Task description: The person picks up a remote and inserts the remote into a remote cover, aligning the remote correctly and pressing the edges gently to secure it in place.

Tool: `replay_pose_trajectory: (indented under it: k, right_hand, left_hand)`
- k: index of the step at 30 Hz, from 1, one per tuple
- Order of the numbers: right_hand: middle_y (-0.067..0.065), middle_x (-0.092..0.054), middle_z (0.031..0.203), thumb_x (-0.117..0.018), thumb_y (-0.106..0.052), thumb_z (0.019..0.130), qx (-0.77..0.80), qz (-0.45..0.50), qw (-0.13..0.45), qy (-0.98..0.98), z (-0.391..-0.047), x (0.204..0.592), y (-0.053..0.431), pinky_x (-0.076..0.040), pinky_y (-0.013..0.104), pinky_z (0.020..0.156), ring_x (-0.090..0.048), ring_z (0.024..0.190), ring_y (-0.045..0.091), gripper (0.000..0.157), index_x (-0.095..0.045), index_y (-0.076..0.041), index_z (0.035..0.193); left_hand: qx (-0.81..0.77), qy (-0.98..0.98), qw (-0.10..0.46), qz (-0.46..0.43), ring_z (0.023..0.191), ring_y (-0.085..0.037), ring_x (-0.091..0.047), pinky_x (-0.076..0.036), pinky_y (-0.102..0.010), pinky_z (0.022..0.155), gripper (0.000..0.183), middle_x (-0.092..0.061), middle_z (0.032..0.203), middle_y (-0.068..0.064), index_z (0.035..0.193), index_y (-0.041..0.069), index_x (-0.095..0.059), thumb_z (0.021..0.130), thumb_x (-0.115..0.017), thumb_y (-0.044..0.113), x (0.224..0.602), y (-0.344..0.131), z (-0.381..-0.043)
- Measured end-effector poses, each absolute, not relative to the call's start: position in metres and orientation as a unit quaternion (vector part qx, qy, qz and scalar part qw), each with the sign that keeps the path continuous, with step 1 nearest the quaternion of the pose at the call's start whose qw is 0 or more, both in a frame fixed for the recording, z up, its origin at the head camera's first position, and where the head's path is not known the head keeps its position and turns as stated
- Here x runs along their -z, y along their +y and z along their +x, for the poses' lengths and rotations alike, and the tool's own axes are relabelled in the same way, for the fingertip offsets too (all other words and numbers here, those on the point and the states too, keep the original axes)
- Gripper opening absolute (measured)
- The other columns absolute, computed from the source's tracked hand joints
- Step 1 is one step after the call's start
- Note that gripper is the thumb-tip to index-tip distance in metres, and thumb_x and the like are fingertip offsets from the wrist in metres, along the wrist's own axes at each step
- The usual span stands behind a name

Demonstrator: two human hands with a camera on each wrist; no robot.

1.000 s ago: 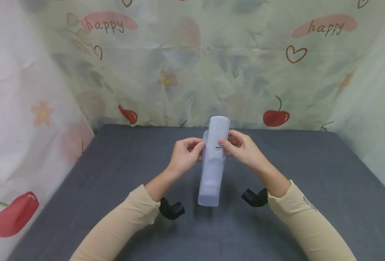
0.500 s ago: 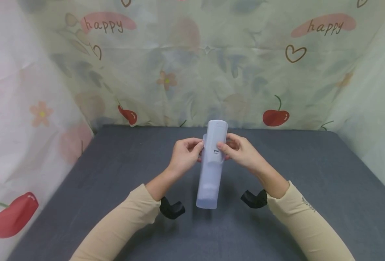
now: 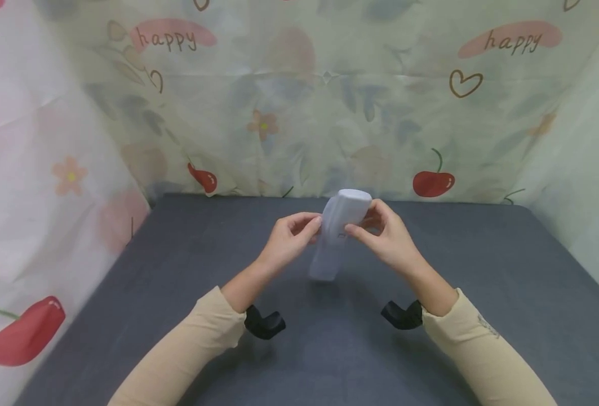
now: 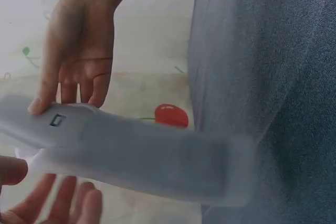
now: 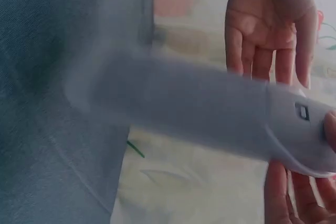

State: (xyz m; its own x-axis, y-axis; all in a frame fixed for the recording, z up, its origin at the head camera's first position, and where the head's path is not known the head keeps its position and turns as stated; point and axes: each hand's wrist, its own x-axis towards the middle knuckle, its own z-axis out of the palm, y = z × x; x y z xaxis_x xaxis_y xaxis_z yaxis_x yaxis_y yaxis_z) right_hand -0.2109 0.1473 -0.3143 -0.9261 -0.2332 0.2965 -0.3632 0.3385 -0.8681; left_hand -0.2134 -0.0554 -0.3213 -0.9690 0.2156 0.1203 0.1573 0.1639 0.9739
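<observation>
Held up over the table is a long, pale translucent plastic case [image 3: 344, 217] with a small rectangular cutout or catch; its exact kind is unclear. My left hand [image 3: 291, 234] pinches its left edge near the upper end between thumb and fingers. On the other side, my right hand [image 3: 387, 237] grips the upper part, with the thumb [image 5: 331, 129] on the face beside the catch and the fingers behind. In the left wrist view the case [image 4: 142, 153] lies across the picture, its far end blurred. Its inside cannot be made out.
A dark grey cloth covers the table [image 3: 203, 248]. Black wrist-worn devices [image 3: 265, 322] hang below both sleeves. Behind the table hangs a printed curtain [image 3: 324, 129], with more fabric on both sides.
The case has tilted: its top leans to the right and its lower end has swung up and away, so it looks shorter. My right hand has shifted slightly right; the left barely moved.
</observation>
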Motion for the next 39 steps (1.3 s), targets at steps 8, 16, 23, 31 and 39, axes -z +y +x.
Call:
replay_pose_trajectory:
  k: [8,16,23,31,39]
  right_hand:
    - [-0.017,-0.056,0.101,-0.071,0.012,0.073,-0.535,0.321,0.148,-0.767,-0.203,0.325,0.152,-0.049,0.014,0.083,-0.055,0.093,-0.002,0.037,-0.052,0.003,0.104]
    - [0.007,-0.059,0.106,-0.071,0.012,0.071,-0.398,0.453,0.144,-0.784,-0.196,0.330,0.151,-0.044,0.024,0.086,-0.049,0.102,0.012,0.036,-0.059,-0.010,0.096]
    - [0.008,-0.061,0.105,-0.054,0.008,0.084,-0.389,0.306,0.148,-0.856,-0.198,0.328,0.156,-0.053,0.033,0.082,-0.058,0.096,0.017,0.024,-0.059,-0.005,0.104]
    - [0.013,-0.063,0.089,-0.054,-0.023,0.095,-0.443,0.189,0.067,-0.874,-0.210,0.329,0.149,-0.051,0.025,0.066,-0.061,0.074,0.018,0.022,-0.056,-0.002,0.103]
    - [0.012,-0.058,0.076,-0.053,-0.017,0.095,-0.453,0.208,0.074,-0.864,-0.208,0.326,0.144,-0.049,0.024,0.059,-0.054,0.063,0.014,0.014,-0.052,-0.004,0.091]
  left_hand:
    - [-0.691,0.695,0.198,0.027,0.090,-0.023,-0.069,-0.054,-0.034,0.086,0.055,-0.063,0.110,-0.022,0.128,-0.007,-0.046,0.099,-0.043,0.039,0.333,-0.061,-0.221]
    - [-0.694,0.686,0.218,0.034,0.079,-0.008,-0.065,-0.053,-0.021,0.070,0.052,-0.063,0.114,-0.015,0.138,0.001,-0.039,0.096,-0.052,0.028,0.334,-0.062,-0.224]
    - [-0.667,0.725,0.157,0.069,0.099,-0.024,-0.065,-0.053,-0.041,0.088,0.057,-0.061,0.122,-0.021,0.143,0.017,-0.033,0.093,-0.058,0.018,0.337,-0.062,-0.218]
    - [-0.640,0.747,0.138,0.116,0.098,-0.021,-0.064,-0.053,-0.040,0.086,0.055,-0.063,0.113,-0.019,0.141,0.018,-0.038,0.091,-0.061,0.018,0.336,-0.052,-0.207]
    - [-0.626,0.756,0.136,0.135,0.104,-0.024,-0.063,-0.053,-0.040,0.087,0.046,-0.062,0.118,-0.018,0.137,0.010,-0.043,0.093,-0.057,0.018,0.337,-0.049,-0.205]
